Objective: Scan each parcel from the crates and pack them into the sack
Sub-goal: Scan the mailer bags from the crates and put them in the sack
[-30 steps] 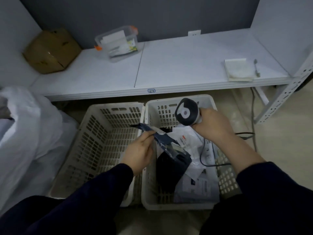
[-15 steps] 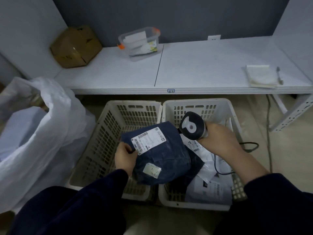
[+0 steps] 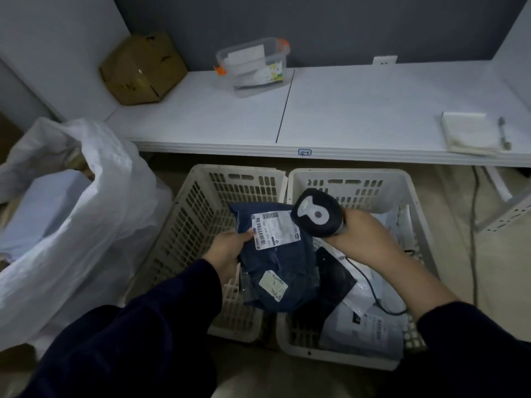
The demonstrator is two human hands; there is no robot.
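My left hand (image 3: 227, 251) grips the left edge of a dark blue parcel (image 3: 281, 271), held label-up over the seam between two white crates. Its white barcode label (image 3: 274, 229) faces me. My right hand (image 3: 365, 239) holds a black corded scanner (image 3: 316, 215), its head right beside the label's right edge. The right crate (image 3: 413, 196) holds several white and black parcels (image 3: 367, 320). The left crate (image 3: 186, 214) shows bare mesh where it is not covered. A white sack (image 3: 94, 219) stands open to the left.
A white shelf (image 3: 359, 110) runs across behind the crates, carrying a cardboard box (image 3: 140, 70), a clear plastic tub (image 3: 253, 67), a folded cloth (image 3: 468, 133) and a pen (image 3: 504, 133). A cable (image 3: 474, 225) trails over the floor on the right.
The parcel was lifted out of the right crate and turned label-up over the crates. The scanner has closed in on the label's right side.
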